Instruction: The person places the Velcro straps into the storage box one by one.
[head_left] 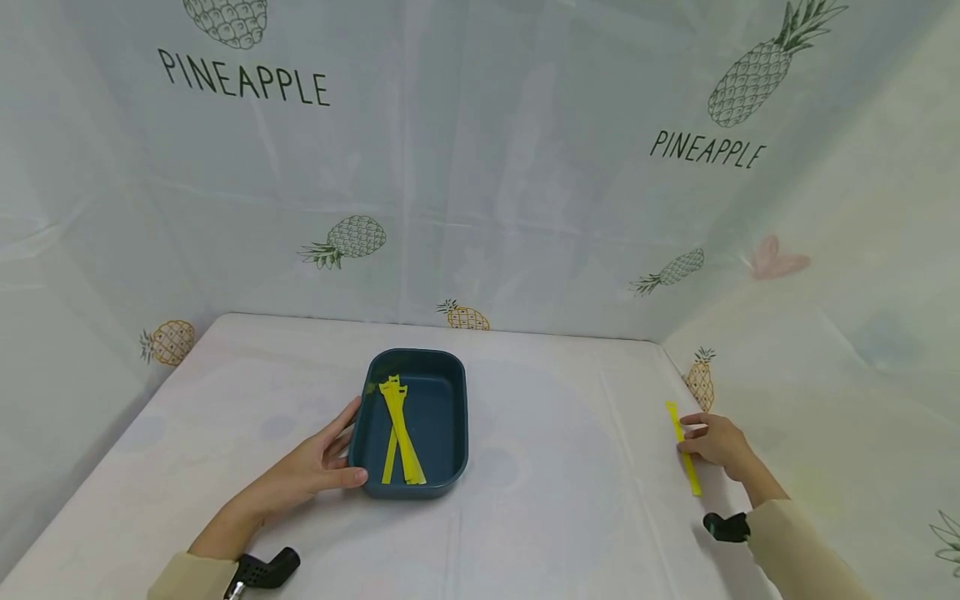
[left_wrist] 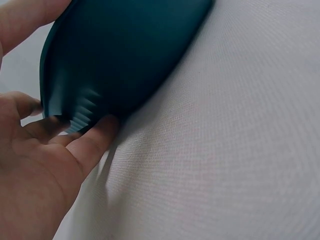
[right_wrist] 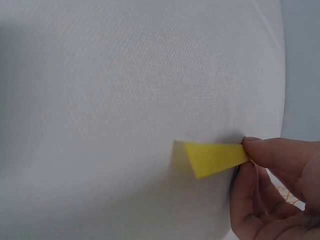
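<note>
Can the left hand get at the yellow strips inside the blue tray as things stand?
Probably yes. The left hand touches the side of the blue tray, which is open on top, and nothing covers the yellow strips.

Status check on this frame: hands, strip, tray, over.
Left hand steadies the tray. Right hand pinches a yellow strip near the table edge. More strips in the tray. Path clear.

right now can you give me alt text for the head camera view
A left hand rests against a dark teal tray holding yellow strips, while the right hand pinches another yellow strip at the table's right edge.
</note>
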